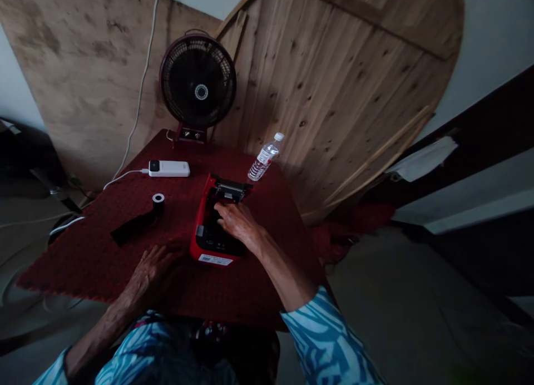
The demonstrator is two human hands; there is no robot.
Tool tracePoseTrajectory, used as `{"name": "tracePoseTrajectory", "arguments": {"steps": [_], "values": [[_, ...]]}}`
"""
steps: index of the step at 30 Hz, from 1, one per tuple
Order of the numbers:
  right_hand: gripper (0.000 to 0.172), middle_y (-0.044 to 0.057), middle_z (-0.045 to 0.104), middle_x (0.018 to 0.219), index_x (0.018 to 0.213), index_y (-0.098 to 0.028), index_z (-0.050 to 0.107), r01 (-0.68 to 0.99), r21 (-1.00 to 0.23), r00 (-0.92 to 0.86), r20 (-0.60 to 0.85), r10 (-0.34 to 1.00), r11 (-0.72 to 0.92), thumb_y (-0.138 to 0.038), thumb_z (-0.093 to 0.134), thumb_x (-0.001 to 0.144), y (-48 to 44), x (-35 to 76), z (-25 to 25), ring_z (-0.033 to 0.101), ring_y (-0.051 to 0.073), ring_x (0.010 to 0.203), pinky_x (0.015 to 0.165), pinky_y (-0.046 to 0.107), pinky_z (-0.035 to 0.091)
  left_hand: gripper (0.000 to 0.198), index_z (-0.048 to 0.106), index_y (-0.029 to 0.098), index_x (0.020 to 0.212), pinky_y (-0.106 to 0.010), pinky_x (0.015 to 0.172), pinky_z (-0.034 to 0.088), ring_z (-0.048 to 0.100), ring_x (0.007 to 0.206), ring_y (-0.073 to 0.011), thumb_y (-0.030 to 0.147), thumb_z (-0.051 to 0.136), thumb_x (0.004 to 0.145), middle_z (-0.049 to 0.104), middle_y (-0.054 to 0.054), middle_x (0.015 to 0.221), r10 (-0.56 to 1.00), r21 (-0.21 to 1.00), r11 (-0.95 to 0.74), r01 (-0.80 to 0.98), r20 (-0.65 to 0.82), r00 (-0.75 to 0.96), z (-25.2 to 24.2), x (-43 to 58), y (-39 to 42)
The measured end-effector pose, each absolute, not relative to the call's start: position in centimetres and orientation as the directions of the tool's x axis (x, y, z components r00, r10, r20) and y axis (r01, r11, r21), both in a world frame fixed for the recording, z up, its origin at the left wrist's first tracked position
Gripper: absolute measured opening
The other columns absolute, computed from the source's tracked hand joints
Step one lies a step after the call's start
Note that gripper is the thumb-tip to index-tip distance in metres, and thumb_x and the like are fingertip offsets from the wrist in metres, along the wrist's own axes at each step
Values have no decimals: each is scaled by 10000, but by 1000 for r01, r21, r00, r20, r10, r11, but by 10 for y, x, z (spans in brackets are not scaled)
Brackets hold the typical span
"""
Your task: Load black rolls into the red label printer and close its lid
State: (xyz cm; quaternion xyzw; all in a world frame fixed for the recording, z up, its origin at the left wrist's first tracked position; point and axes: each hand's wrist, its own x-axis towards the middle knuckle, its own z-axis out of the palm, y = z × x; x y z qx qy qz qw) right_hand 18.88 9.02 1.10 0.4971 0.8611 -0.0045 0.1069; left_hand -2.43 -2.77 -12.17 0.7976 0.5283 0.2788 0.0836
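Observation:
A red and black label printer (pixel 196 250) stands on the table with its top open, showing the dark inside and a metal-edged part at the far end. My right hand (pixel 237 221) reaches into it from the right, fingers bent and close together. Whatever lies under those fingertips is hidden. To the left of the printer, my left hand (pixel 155 268) rests open on the tablecloth, fingers stretched out and holding nothing. Beyond it lies a small roll (pixel 158 201) with a white, ring-shaped end and a dark strip (pixel 131 227) trailing toward the near left.
A red cloth covers the table (pixel 183 296). Behind the printer are a white power bank (pixel 169 168) with a cable, a clear water bottle (pixel 263 159) and a dark fan (pixel 198 84). A round wooden board (pixel 325 84) leans against the wall.

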Motion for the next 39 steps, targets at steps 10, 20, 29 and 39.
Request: {"name": "tracePoseTrajectory", "arguments": {"steps": [10,20,29,39], "values": [[156,84,716,1121,1013,-217,696,795,81,-553,-311,773,602,-192,637,871,108,187,7,666,259,1072,841,317,484,293,697,250,1120,-451,850,497,631,1049,-293,343,486,939,693,-112,1179,882,461,-439,771,383,274,-123,-24,-26],[356,100,669,1201,1258,-173,577,769,-263,-602,11,798,583,-184,615,904,76,222,20,658,183,1030,884,301,495,293,667,234,1149,-343,866,547,675,971,-222,355,485,953,711,-75,1077,858,523,-477,706,449,248,-117,-30,-30],[354,88,651,1189,1233,-230,586,663,-427,-449,430,783,614,-267,655,887,16,251,-20,586,247,1117,963,424,454,287,593,217,1184,-364,913,546,651,1075,-236,240,492,916,681,-83,1161,839,588,-517,622,490,235,-88,-16,-26],[101,26,698,932,912,-203,659,727,-252,-410,586,698,639,-163,570,937,11,221,-30,587,183,882,841,343,374,327,616,236,1216,-357,943,535,643,1089,-233,229,470,924,690,-75,1162,848,578,-520,629,439,297,-89,-24,-33]]}}
